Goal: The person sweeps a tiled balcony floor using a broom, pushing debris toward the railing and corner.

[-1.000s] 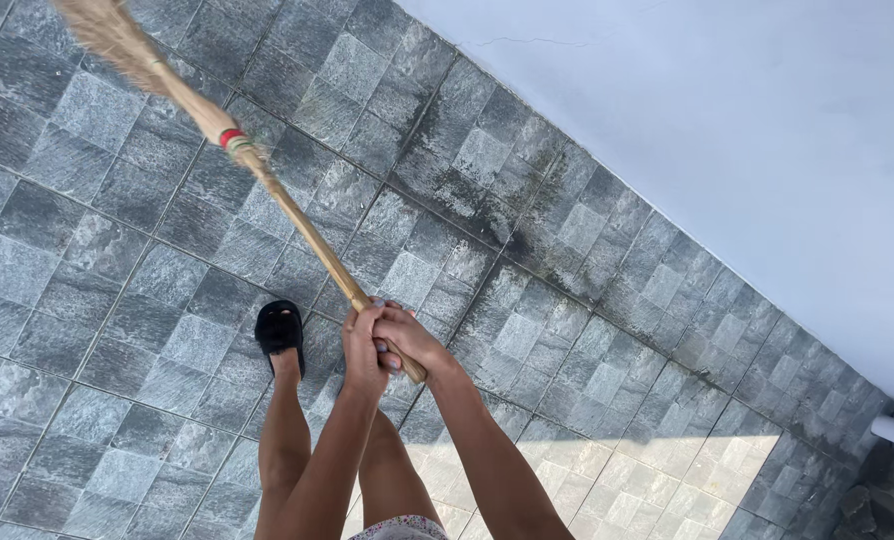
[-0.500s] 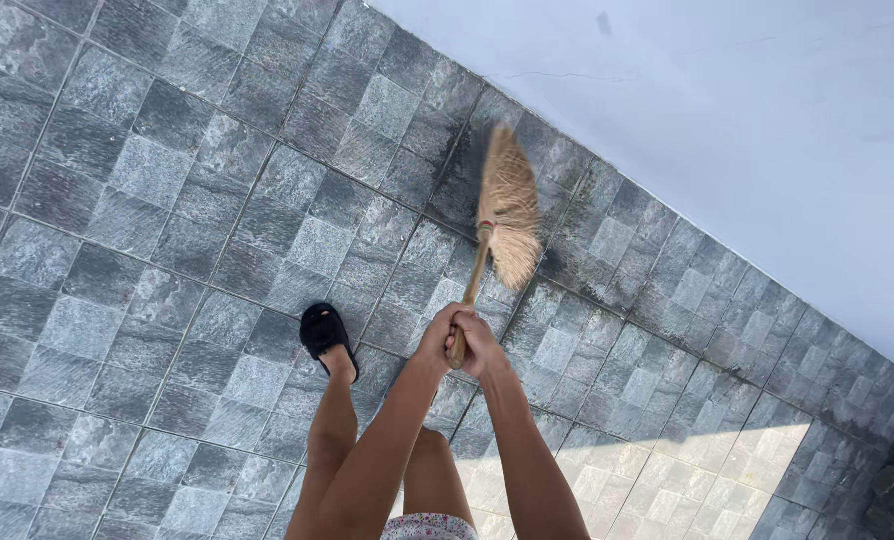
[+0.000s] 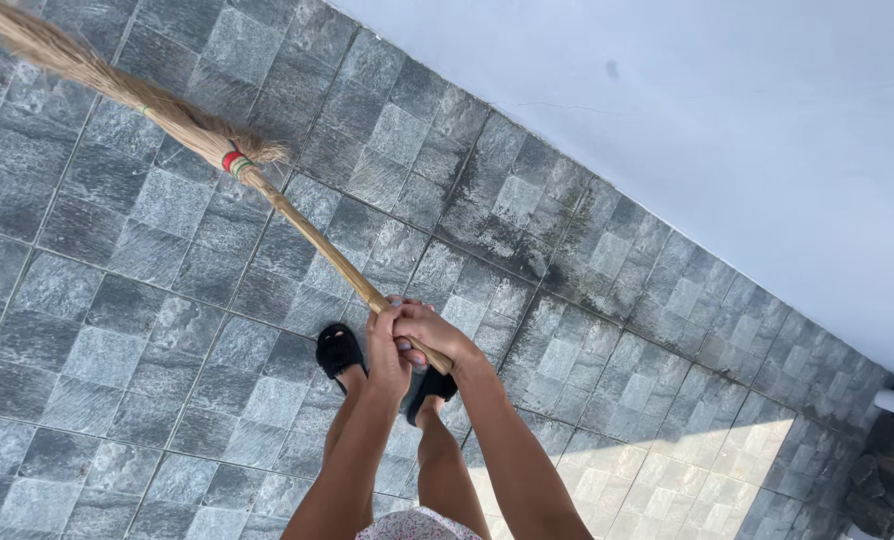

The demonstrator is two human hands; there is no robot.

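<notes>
While both hands hold the straw broom (image 3: pixel 217 155), the sweep works best if the grip stays firm and close together. The left hand (image 3: pixel 387 350) wraps around the thin handle, fingers curled tight and pressed together. The right hand (image 3: pixel 429 333) sits just beside it, touching it, with its fingers curled around the end of the handle too.

The broom stretches up and to the left across the grey stone tiles (image 3: pixel 117 350). Its bushy straw head (image 3: pixel 57 55) reaches toward the top left corner, past a red and green band (image 3: pixel 234 161) that ties the straw to the stick. I cannot tell if the straw tips touch the floor.

Two feet in black slippers (image 3: pixel 339 350) stand right under the hands. A white wall (image 3: pixel 717 120) runs along the tiles, and dark dirty marks (image 3: pixel 497 215) lie on the tiles next to it.

To sweep well, I think the straw should brush low and flat on the tiles, with long, even strokes. The feet should stay out of the broom's way. The dark patch by the wall looks like it needs harder rubbing.
</notes>
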